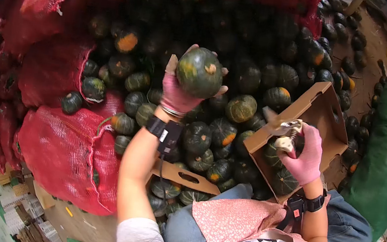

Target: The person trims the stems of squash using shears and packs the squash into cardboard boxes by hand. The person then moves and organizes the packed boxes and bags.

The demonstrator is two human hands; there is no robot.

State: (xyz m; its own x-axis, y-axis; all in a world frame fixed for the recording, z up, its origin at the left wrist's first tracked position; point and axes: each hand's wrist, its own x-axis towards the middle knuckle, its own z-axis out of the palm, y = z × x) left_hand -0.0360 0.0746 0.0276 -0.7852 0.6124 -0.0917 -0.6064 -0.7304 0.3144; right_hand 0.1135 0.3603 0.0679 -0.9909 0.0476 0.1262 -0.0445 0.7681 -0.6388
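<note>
In a pink glove, my left hand [180, 92] holds up a large dark green pumpkin [200, 73] with a yellowish patch; its cut stem faces up. My right hand [305, 155], also gloved in pink, grips metal pruning shears [286, 134] over the open cardboard box [333, 128] at the right. Green pumpkins [285, 181] lie inside that box. The pumpkin is to the left of the shears, apart from them. Beyond and below my left hand spreads a big pile of green pumpkins [197, 138], some with orange patches.
A second cardboard box [185, 177] with pumpkins sits near my lap. Red mesh sacks [68, 153] are stacked at the left. A long green sack [381, 157] lies at the right edge, with more pumpkins [355, 42] on the floor at the upper right.
</note>
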